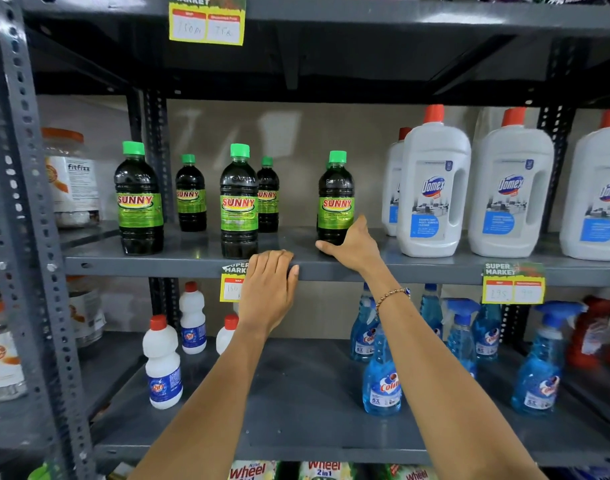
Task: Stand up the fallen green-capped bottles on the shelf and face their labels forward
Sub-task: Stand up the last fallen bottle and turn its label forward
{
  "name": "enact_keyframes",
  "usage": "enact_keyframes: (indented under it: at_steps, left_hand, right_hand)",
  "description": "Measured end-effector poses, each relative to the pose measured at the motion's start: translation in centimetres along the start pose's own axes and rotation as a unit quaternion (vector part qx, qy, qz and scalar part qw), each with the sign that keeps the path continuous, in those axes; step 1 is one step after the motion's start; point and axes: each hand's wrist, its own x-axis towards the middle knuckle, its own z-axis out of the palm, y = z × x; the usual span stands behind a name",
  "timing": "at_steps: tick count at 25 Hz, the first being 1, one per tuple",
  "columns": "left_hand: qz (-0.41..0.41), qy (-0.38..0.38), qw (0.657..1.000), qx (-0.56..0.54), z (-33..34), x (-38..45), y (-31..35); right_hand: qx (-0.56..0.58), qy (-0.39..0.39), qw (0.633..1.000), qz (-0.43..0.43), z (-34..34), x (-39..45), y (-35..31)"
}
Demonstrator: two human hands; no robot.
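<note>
Five green-capped bottles upright on the middle shelf (pixel 192 263), none seen lying down, dark liquid inside and green "SUNNY" labels all turned to the front. Rightmost bottle (pixel 335 199) standing apart from the rest, a second green cap possibly tucked just behind it, too hidden to confirm. Right hand (pixel 354 245) cupped low around that bottle's base, thumb across the front and fingers round its right side, grip closed on it lightly rather than clenched. Left hand (pixel 267 289) not holding anything, fingers curled over the shelf's front lip between the rightmost bottle and the middle front bottle (pixel 239 202). Further left, a front bottle (pixel 138 199) near the upright post, with two smaller-looking bottles (pixel 190 194) (pixel 268 195) set back toward the wall. Task judged nearly done, perhaps a last nudge or label check in hand. Main risk from here: a low hold on a tall, narrow bottle, so a quick twist or careless let-go could tip it forward off the edge or sideways toward the white Domex jugs (pixel 433 188) just to the right. Also possible: label turned past centre by one twist too many, or the middle front bottle knocked by the left hand on lifting away. Price tag (pixel 231 284) on the shelf lip partly covered by the left hand; spray bottles (pixel 381 379) below.
</note>
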Motion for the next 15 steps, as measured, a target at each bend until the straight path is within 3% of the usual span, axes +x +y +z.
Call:
enact_keyframes:
  at_steps: [7, 15]
  left_hand:
    - [0.007, 0.007, 1.000, -0.002, 0.01, -0.08, -0.05]
    - [-0.034, 0.005, 0.999, -0.003, 0.03, 0.40, 0.45]
  right_hand:
    - [-0.048, 0.046, 0.998, -0.008, 0.18, -0.76, -0.36]
    - [-0.032, 0.017, 0.999, -0.011, -0.28, -0.60, -0.16]
